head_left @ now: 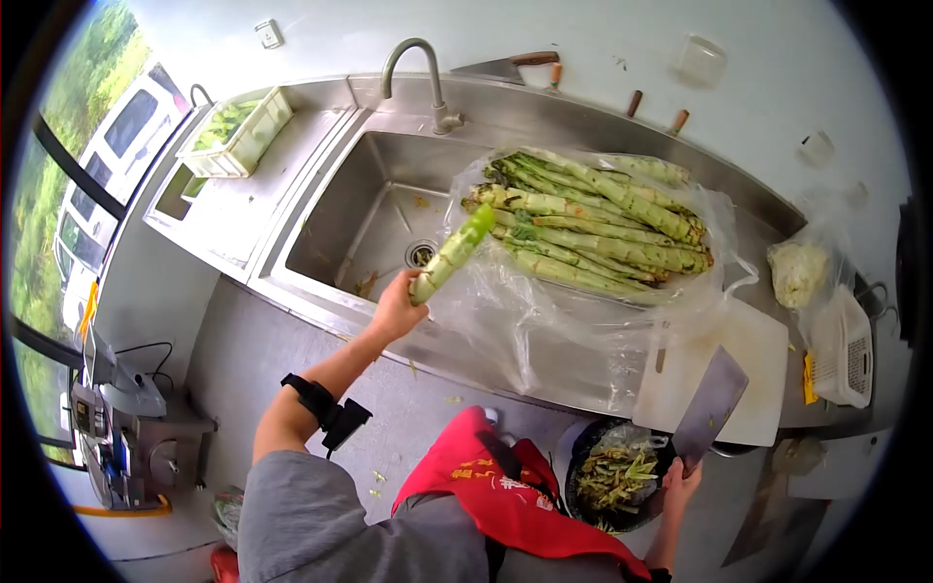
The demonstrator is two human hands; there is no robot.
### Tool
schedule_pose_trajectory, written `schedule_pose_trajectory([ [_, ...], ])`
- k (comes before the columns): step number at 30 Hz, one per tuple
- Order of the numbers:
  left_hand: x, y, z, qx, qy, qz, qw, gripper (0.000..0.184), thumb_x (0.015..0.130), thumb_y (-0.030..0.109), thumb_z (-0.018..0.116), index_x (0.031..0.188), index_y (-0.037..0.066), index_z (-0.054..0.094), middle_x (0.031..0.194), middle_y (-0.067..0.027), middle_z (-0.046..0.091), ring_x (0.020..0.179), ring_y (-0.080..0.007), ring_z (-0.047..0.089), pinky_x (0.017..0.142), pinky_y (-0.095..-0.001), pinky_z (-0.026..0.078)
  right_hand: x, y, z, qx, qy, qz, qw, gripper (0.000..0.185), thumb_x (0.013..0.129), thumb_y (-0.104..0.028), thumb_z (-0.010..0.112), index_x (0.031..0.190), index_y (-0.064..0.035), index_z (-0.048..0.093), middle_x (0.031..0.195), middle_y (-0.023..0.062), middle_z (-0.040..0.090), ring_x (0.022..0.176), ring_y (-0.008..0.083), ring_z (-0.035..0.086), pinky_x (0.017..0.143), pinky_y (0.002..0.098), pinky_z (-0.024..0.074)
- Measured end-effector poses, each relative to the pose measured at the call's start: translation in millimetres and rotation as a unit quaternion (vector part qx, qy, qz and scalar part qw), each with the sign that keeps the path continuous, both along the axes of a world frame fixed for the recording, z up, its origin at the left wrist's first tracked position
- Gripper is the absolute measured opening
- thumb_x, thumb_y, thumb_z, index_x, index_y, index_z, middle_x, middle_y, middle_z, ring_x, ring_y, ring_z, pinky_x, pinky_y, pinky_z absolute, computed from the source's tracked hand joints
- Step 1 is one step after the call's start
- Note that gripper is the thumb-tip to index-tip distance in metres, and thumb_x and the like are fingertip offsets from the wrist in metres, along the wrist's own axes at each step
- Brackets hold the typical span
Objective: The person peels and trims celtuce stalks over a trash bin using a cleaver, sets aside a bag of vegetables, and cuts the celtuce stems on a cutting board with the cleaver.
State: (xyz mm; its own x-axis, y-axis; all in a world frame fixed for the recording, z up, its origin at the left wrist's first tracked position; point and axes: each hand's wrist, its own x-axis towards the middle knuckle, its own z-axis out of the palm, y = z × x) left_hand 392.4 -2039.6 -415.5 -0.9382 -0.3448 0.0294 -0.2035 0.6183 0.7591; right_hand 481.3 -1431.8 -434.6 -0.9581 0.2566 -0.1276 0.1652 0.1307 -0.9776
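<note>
My left hand (397, 309) grips the lower end of a celtuce stem (455, 255), a thick pale-green stalk whose tip is bright green. It is held up at a slant over the front edge of the sink (335, 219). In my right hand (681, 480) is a cleaver (711, 403), its wide blade pointing up and overlapping the white cutting board (763, 340). Behind and right of the held stem, a heap of celtuce stems (603, 219) lies on an opened clear plastic bag (505, 321).
Below the counter stands a black bin (580, 476) with peelings (614, 476). A faucet (439, 92) rises behind the sink. Left is a white crate (255, 146) of green stems. At right are a bagged cauliflower (799, 272) and a white basket (844, 350). Another cleaver (501, 68) sits along the back wall.
</note>
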Motion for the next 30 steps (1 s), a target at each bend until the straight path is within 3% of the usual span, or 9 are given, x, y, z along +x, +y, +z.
schedule_pose_trajectory([
  [7,18,-96,-7,-0.138,-0.058,0.057,0.987,0.05,0.065,0.01,0.066,0.111,0.002,0.048,0.105,-0.0185,0.058,0.098,-0.0351,0.057,0.084,-0.0417,0.046,-36,-24,-15,0.016,0.015,-0.001,1.0,0.047,0.088,-0.004,0.051,0.133,-0.0013,0.036,0.064,-0.0014,0.042,0.044,0.0038,0.033,0.039,0.0228,0.0271],
  [11,5,-142,-3,-0.164,-0.155,0.082,0.971,0.05,0.066,0.012,0.065,0.113,0.008,0.05,0.111,-0.0138,0.057,0.102,-0.0327,0.057,0.084,-0.0406,0.047,-53,-49,-18,0.031,0.015,-0.028,0.999,0.052,0.09,-0.004,0.05,0.138,-0.0003,0.029,0.064,-0.0003,0.042,0.044,0.0045,0.031,0.039,0.0235,0.0261],
  [19,-33,-284,-17,-0.212,-0.118,0.168,0.956,0.047,0.068,0.005,0.059,0.112,0.014,0.049,0.108,-0.0127,0.056,0.097,-0.0343,0.059,0.079,-0.043,0.048,-60,-136,4,0.092,0.023,-0.154,0.983,0.058,0.093,-0.008,0.048,0.144,-0.0009,0.019,0.062,0.0007,0.04,0.044,0.0055,0.03,0.039,0.0249,0.0246],
  [23,-32,-367,-33,-0.321,-0.137,0.252,0.903,0.047,0.068,0.0,0.056,0.112,0.016,0.05,0.106,-0.0094,0.058,0.106,-0.0315,0.052,0.085,-0.0476,0.039,-51,-153,6,0.095,0.015,-0.152,0.984,0.057,0.093,-0.011,0.05,0.142,-0.0027,0.023,0.061,0.0005,0.039,0.044,0.0058,0.03,0.038,0.0251,0.0244],
  [30,-3,-442,-48,-0.23,-0.202,0.367,0.879,0.053,0.07,-0.001,0.053,0.118,0.02,0.05,0.11,-0.0073,0.058,0.111,-0.0316,0.048,0.091,-0.0478,0.034,-35,-172,10,0.135,-0.01,-0.165,0.977,0.058,0.092,-0.013,0.052,0.141,-0.0027,0.024,0.059,0.0005,0.038,0.042,0.0059,0.03,0.038,0.0252,0.0249],
])
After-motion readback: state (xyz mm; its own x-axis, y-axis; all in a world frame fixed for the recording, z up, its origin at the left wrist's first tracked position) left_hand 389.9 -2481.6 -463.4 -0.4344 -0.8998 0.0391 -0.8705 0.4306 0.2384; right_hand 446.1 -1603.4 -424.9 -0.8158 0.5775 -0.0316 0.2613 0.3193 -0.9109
